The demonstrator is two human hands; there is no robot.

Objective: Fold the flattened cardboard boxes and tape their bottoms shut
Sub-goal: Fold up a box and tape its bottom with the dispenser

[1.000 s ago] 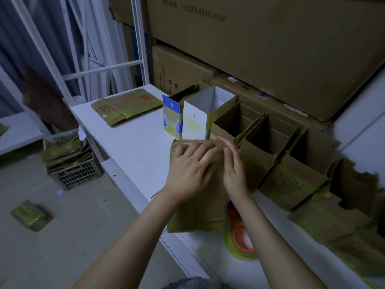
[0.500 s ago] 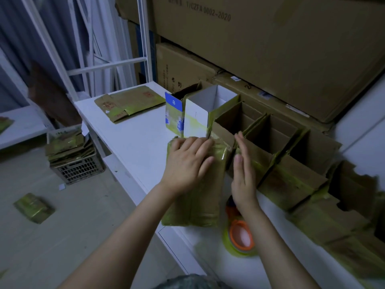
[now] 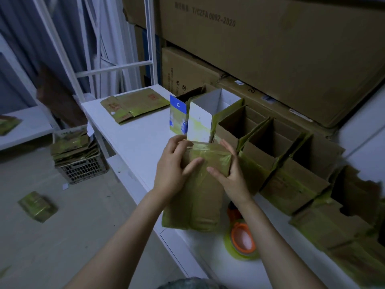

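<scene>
The box [image 3: 200, 184] stands on end at the near edge of the table [image 3: 135, 140], between both hands; the left hand [image 3: 173, 170] clasps its upper left corner, fingers over the top and thumb on the front face; the right hand [image 3: 231, 174] holds its upper right side, thumb on the same face. Just right of the box lies a tape roll [image 3: 242, 240]; behind and right of it, open boxes [image 3: 270, 147] stand in a row, mouths up; far left of it, a crate [image 3: 83, 170] holds stacked flattened boxes [image 3: 73, 147].
</scene>
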